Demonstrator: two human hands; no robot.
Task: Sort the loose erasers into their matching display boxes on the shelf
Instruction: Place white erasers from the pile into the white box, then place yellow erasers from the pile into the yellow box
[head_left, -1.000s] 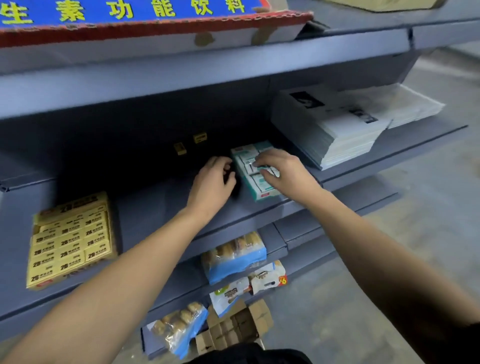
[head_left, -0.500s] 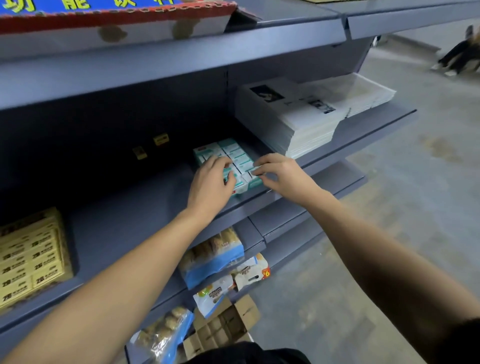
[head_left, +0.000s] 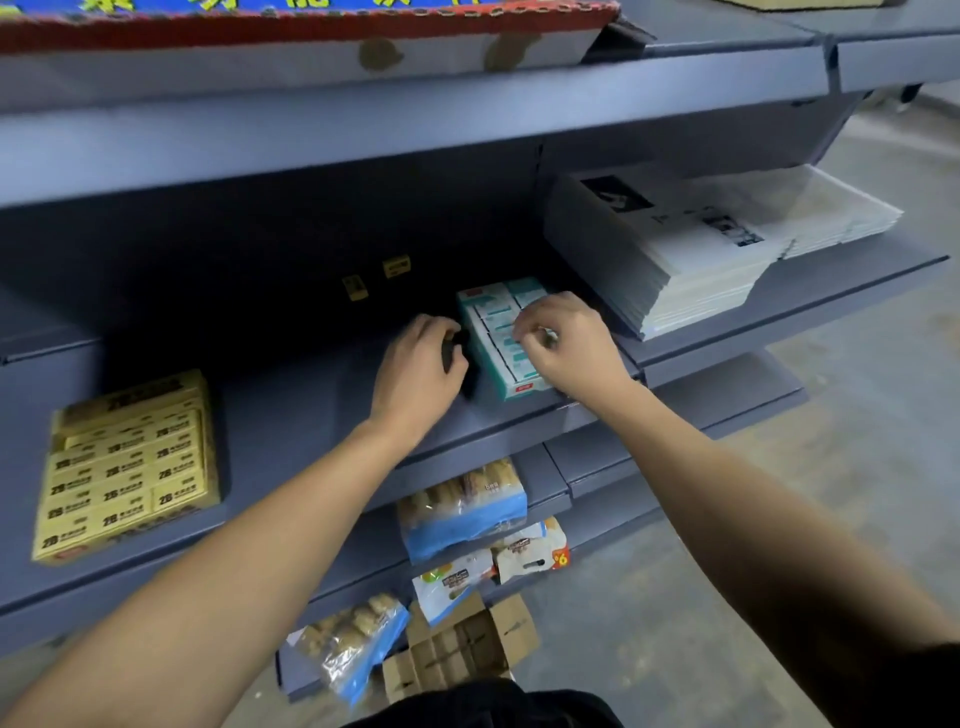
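A teal-and-white display box (head_left: 501, 340) filled with matching erasers lies on the middle shelf. My left hand (head_left: 421, 371) grips its left side with curled fingers. My right hand (head_left: 569, 345) hovers over the box's right half, fingertips pinched together on what looks like a small eraser, mostly hidden by the fingers. Two loose yellow erasers (head_left: 355, 287) (head_left: 397, 266) sit in the dark at the back of the shelf. A yellow display box (head_left: 124, 467) of yellow erasers lies far to the left on the same shelf.
Stacks of white printed booklets (head_left: 691, 260) lie just right of the teal box. A cardboard carton (head_left: 311, 41) sits on the shelf above. Lower shelves hold snack bags (head_left: 462, 512), and an open cardboard box (head_left: 457, 649) stands on the floor.
My left hand slid off the top of the teal box to its left side. My right hand's fingers curled from pressing the erasers into a pinch. The view swung back left.
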